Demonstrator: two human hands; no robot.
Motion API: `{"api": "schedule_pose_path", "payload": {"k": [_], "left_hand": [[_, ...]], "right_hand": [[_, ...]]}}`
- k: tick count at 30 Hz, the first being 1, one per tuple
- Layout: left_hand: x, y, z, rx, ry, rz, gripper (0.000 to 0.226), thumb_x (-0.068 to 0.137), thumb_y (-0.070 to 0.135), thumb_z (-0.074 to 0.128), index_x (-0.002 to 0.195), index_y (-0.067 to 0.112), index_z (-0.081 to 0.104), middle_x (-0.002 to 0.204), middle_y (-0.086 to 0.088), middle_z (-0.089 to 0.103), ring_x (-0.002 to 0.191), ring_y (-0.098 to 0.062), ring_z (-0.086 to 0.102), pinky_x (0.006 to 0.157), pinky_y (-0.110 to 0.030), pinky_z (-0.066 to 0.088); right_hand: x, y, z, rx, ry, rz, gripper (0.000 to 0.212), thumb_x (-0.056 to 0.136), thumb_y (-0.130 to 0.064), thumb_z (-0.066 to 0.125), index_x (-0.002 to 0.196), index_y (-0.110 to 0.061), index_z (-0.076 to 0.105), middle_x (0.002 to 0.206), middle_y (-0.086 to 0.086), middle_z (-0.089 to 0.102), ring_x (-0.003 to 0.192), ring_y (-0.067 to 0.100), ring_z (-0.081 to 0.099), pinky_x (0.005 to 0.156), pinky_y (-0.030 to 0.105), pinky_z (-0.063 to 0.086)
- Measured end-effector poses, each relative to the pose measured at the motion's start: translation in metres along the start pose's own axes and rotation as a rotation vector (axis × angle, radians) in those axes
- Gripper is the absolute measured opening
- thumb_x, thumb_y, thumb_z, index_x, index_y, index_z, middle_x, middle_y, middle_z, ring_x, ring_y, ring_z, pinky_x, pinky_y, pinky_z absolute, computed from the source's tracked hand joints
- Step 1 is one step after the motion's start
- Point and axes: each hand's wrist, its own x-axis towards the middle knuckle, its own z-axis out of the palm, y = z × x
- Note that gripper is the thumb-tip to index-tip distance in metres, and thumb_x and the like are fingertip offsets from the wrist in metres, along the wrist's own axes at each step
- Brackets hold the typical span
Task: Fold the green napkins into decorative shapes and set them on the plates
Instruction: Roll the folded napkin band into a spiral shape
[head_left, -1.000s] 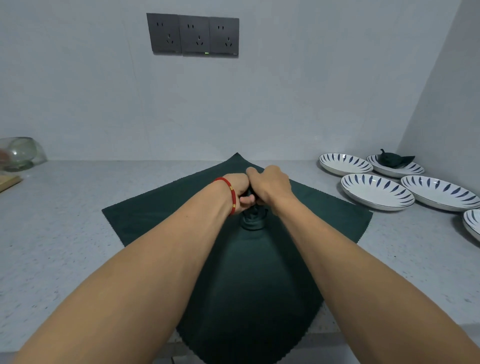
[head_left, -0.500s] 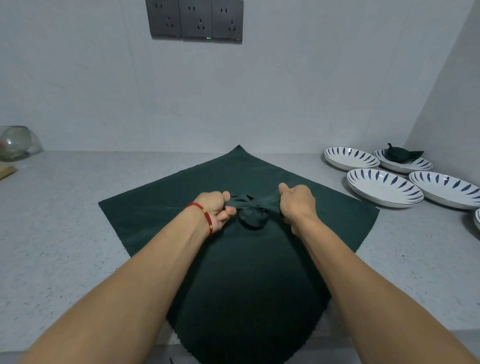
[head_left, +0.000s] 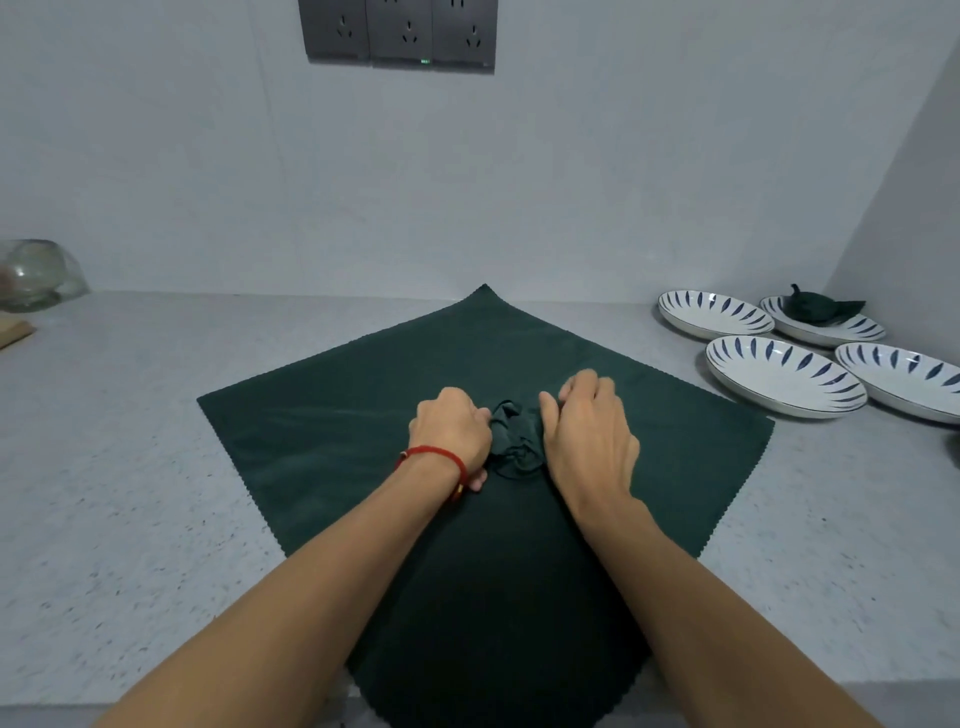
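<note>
A: What differs from half a second ago?

B: Your hands were pulled apart then, stretching the two tails of the knot taut. Now your left hand (head_left: 451, 428) and right hand (head_left: 587, 426) sit close against either side of the knotted napkin (head_left: 514, 439), and the tails no longer show.

A: State of the fingers?

B: Both sets are curled. Those of your left hand press into the bundle's left edge; the right thumb touches its right edge. Whether either hand actually pinches cloth, you cannot tell from this angle. A red cord bracelet (head_left: 435, 457) rings your left wrist.

A: Materials and shapes?

B: The bundle is dark green, crumpled, roughly round, lying at the centre of a flat green cloth (head_left: 322, 431) with zigzag-cut edges, spread corner-on over the speckled grey counter (head_left: 119, 493).

A: Plates?

B: White, shallow, with blue leaf marks, grouped at right; the nearest plate (head_left: 784, 376) is bare. The far plate (head_left: 826, 327) carries a folded napkin (head_left: 818, 309).
</note>
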Motion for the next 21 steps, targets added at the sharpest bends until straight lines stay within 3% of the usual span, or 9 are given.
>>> {"api": "schedule_pose_path", "payload": {"k": [2,5,8,11,14,17,21], "left_hand": [[0.001,0.000,0.000,-0.020,0.000,-0.057,0.029,0.102,0.027,0.048,0.093,0.003,0.063,0.065,-0.012,0.072,0.046,-0.022,0.069,0.067,-0.032,0.061],[0.000,0.000,-0.005,-0.036,-0.015,-0.104,0.027,0.101,0.029,0.052,0.095,0.006,0.065,0.074,-0.012,0.073,0.047,-0.020,0.070,0.059,-0.027,0.059],[0.000,0.002,-0.006,-0.096,-0.054,-0.135,0.027,0.099,0.028,0.055,0.093,0.004,0.066,0.072,-0.013,0.074,0.051,-0.022,0.071,0.066,-0.031,0.062],[0.003,0.004,-0.006,-0.257,-0.097,-0.208,0.020,0.095,0.015,0.058,0.089,-0.002,0.065,0.059,-0.014,0.070,0.053,-0.030,0.071,0.073,-0.043,0.063],[-0.003,0.011,-0.011,-0.504,-0.184,-0.302,0.011,0.096,-0.007,0.047,0.092,-0.002,0.056,0.069,-0.023,0.064,0.052,-0.034,0.067,0.060,-0.049,0.062],[-0.016,0.015,-0.023,-0.838,-0.314,-0.391,0.021,0.097,-0.007,0.043,0.094,0.008,0.057,0.075,-0.018,0.061,0.045,-0.027,0.067,0.047,-0.033,0.060],[-0.034,0.011,-0.043,-0.909,-0.450,-0.432,0.015,0.099,0.003,0.047,0.086,0.003,0.055,0.060,-0.015,0.068,0.050,-0.028,0.070,0.040,-0.025,0.054]], "right_hand": [[-0.001,0.000,-0.005,0.099,0.050,-0.168,0.009,0.100,-0.019,0.053,0.098,-0.018,0.045,0.096,0.000,0.045,0.079,0.022,0.048,0.058,0.039,0.044],[-0.007,0.005,-0.014,0.222,-0.027,-0.396,0.017,0.097,-0.004,0.047,0.095,-0.021,0.047,0.088,-0.005,0.047,0.075,0.017,0.044,0.070,0.038,0.042],[-0.018,0.017,-0.029,0.469,-0.245,-0.340,0.008,0.102,-0.019,0.046,0.106,-0.024,0.051,0.100,-0.009,0.054,0.091,0.008,0.051,0.082,0.028,0.041],[-0.023,0.028,-0.035,0.349,-0.476,-0.398,0.039,0.095,-0.032,0.061,0.131,-0.027,0.046,0.126,-0.008,0.043,0.116,0.009,0.042,0.101,0.023,0.035],[-0.020,0.029,-0.033,0.344,-0.487,-0.386,0.061,0.087,-0.031,0.072,0.139,-0.027,0.042,0.132,-0.007,0.038,0.123,0.009,0.038,0.106,0.022,0.035],[-0.009,0.030,-0.040,0.458,-0.384,-0.333,0.052,0.088,-0.027,0.072,0.136,-0.026,0.052,0.127,-0.008,0.055,0.115,0.005,0.052,0.102,0.023,0.041],[0.008,0.030,-0.059,0.683,-0.547,-0.202,0.024,0.095,-0.039,0.064,0.115,-0.027,0.067,0.107,-0.014,0.074,0.100,0.004,0.068,0.095,0.029,0.049]]}}
